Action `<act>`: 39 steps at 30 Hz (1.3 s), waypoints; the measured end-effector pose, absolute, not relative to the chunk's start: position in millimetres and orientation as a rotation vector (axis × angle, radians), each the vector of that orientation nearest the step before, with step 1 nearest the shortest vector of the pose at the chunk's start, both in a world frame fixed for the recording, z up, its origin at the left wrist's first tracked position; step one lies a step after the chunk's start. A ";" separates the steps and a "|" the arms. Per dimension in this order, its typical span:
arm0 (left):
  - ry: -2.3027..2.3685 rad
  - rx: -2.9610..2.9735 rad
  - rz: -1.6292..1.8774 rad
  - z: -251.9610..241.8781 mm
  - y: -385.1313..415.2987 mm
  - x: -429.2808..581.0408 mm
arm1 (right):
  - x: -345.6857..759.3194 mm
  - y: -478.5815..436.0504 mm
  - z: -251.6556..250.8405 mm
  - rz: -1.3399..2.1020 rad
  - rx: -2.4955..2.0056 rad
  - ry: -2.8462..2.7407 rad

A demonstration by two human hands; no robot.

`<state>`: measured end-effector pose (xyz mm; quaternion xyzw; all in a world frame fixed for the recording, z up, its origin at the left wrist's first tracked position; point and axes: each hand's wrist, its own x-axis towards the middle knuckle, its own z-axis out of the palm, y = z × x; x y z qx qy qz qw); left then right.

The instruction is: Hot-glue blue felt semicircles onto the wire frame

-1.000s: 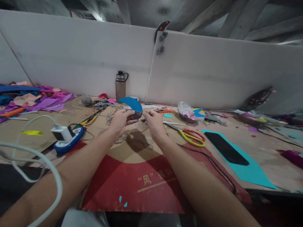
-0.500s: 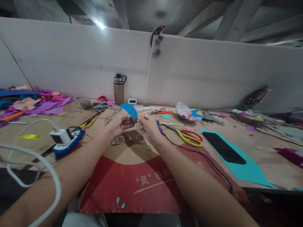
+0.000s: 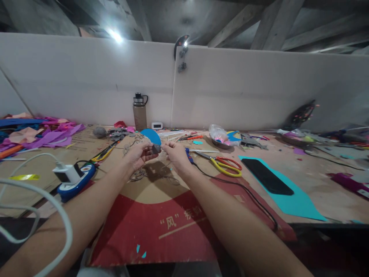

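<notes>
A thin, round-edged blue piece (image 3: 152,137) with a dark grey lower part (image 3: 156,149) is held up above the cardboard. My left hand (image 3: 140,157) is closed on its left and lower side. Close by on the right, my right hand (image 3: 176,157) has thumb and forefinger pinched together at the grey part's edge. Whatever lies between those fingertips is too small to make out. Thin, tangled cord (image 3: 138,175) rests on the cardboard beneath the hands.
Scissors (image 3: 227,166) and a blue-handled tool (image 3: 189,156) with a black cable lie to the right. Further right, a black phone (image 3: 266,176) rests on turquoise sheet (image 3: 307,206). A power strip (image 3: 76,182) sits left. Behind stands a bottle (image 3: 140,115).
The view has shifted slightly, so most things appear a little further left. Both hands keep nearly the same pose around the blue and grey piece.
</notes>
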<state>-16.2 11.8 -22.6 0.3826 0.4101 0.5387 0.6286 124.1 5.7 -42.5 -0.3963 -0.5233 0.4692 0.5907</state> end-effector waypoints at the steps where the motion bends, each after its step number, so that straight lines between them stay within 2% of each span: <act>1: 0.925 0.884 1.235 -22.5 11.9 -16.4 | 124.4 6.0 -42.9 1.109 -0.910 -1.222; 21: 0.883 0.959 1.253 -17.4 4.0 -11.3 | 129.0 0.4 -36.8 1.241 -0.840 -1.159; 27: 1.030 1.238 1.395 -29.4 6.0 -9.2 | 131.9 4.3 -40.3 1.119 -0.931 -1.034; 32: 1.291 1.780 1.655 -29.7 -0.6 -6.0 | 134.3 8.0 -42.3 0.965 -1.006 -1.047; 35: 1.256 2.011 1.605 -28.4 -6.7 -0.6 | 134.5 10.4 -43.8 0.872 -1.050 -1.102; 39: 1.241 1.871 1.513 -31.4 -7.6 4.3 | 131.9 11.3 -46.4 0.836 -1.037 -1.172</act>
